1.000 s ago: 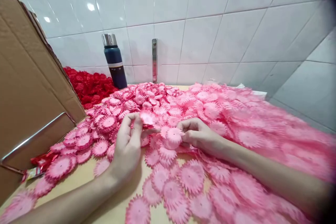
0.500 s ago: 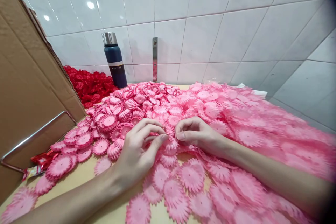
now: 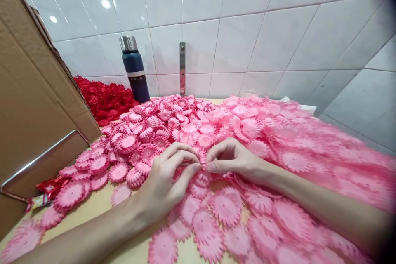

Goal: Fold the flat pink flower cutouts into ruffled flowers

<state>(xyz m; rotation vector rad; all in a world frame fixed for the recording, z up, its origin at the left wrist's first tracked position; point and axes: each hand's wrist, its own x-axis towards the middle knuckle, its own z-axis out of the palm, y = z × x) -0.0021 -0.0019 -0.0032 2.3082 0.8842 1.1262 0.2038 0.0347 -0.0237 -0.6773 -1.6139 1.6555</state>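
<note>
Both hands point(image 3: 201, 167) pinch together at one pink flower piece point(image 3: 202, 157) among many

Tan table point(image 3: 93, 208), pink flower pieces point(image 3: 225, 208) (heaped), red pieces point(image 3: 107, 99), flask point(image 3: 134, 70)

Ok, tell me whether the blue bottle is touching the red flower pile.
Cannot tell: in the head view the blue bottle stands right beside the red flower pile, their edges overlapping, with no clear gap or contact.
</note>
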